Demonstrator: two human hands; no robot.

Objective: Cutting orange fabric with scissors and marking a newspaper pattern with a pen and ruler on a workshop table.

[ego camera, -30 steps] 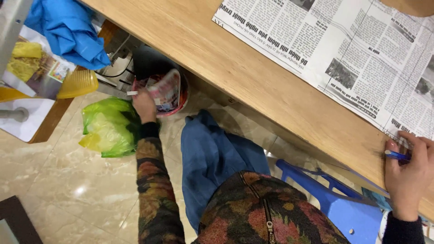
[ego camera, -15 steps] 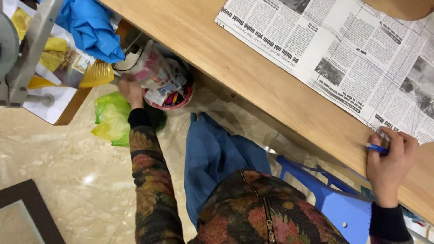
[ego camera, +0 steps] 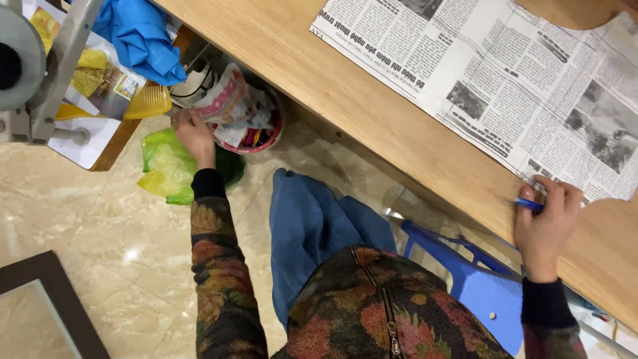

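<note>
My left hand (ego camera: pixel 193 133) reaches down under the wooden table (ego camera: pixel 372 100) and grips a crumpled plastic bag (ego camera: pixel 229 106) that sits in a red-rimmed bin (ego camera: pixel 262 141) on the floor. On the table's near edge rests my right hand (ego camera: pixel 546 223), closed on a blue pen-like object (ego camera: pixel 530 205), beside the corner of a spread newspaper (ego camera: pixel 492 73). My flowered sleeves and blue trousers (ego camera: pixel 312 226) fill the lower middle.
A green-yellow plastic bag (ego camera: pixel 166 166) lies on the marble floor beside the bin. A blue cloth (ego camera: pixel 136 36), a yellow comb (ego camera: pixel 147 103) and a metal stand (ego camera: pixel 40 73) are at the upper left. A blue plastic stool (ego camera: pixel 478 286) is under me. A dark frame (ego camera: pixel 60 306) lies at lower left.
My left hand has shifted from the bin's rim onto the crumpled bag, and the view has swung left. My right hand stays on the table edge with the blue object.
</note>
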